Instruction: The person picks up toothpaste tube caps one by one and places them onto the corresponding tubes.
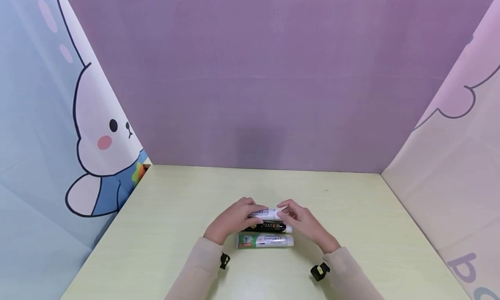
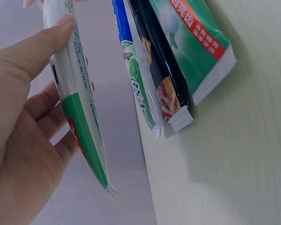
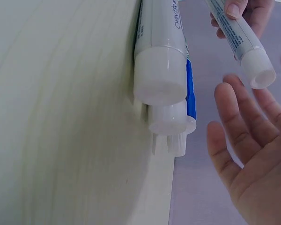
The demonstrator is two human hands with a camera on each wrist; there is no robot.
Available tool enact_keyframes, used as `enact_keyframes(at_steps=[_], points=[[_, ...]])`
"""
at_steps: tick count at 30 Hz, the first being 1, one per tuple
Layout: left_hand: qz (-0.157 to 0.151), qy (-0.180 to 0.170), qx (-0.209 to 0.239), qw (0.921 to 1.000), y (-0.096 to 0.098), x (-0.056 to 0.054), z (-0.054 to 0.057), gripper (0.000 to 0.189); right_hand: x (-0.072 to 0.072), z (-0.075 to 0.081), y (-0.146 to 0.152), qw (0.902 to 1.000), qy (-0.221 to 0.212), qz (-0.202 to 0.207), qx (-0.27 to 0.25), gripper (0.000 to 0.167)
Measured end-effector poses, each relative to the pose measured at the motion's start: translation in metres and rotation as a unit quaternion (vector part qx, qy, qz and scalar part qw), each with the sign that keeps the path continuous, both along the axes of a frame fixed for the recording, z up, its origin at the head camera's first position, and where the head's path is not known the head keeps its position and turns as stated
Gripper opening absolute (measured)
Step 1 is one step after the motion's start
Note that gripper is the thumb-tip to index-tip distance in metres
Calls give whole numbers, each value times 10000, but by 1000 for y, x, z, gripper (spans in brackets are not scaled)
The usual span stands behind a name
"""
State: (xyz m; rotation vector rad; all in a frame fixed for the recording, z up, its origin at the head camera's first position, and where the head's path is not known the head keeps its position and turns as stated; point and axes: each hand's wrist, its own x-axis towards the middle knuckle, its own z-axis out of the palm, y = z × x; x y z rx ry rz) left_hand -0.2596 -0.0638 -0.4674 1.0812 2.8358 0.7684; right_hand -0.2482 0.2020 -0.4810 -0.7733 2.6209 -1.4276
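Note:
My left hand [image 1: 235, 218] pinches a white and green toothpaste tube [image 2: 77, 98] between thumb and fingers, holding it above the table. The tube's white cap [image 3: 257, 68] points toward my right hand [image 3: 257, 154], whose fingers are spread and loosely bent, apart from the cap in the right wrist view. Below the raised tube, other toothpaste tubes lie side by side: a green and white one [image 1: 264, 241] nearest me, a black one [image 1: 269, 227] behind it, and a blue and green one [image 2: 135, 70] beyond. The raised tube hides the farthest one in the head view.
The pale wooden table [image 1: 175, 248] ends at a purple cloth backdrop [image 1: 250, 83]. Printed cloth hangs on both sides, with a cartoon rabbit [image 1: 105, 130] at the left. The lying tubes' white caps [image 3: 160, 77] face right.

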Motion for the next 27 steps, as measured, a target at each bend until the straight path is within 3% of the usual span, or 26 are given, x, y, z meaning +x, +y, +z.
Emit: enact_keyframes(at_steps=[9,18,27], points=[[-27,-98,51,9999,0,0,1,41,1,-4,3,9979,486,325,-296,37],[-30,-88,22,10000,1,0,2,42,0,-7,4,9956,870,278,-221,33],[-53,-16,-2,10000,1,1,2,41,2,-3,1,9983,573,43,-55,26]])
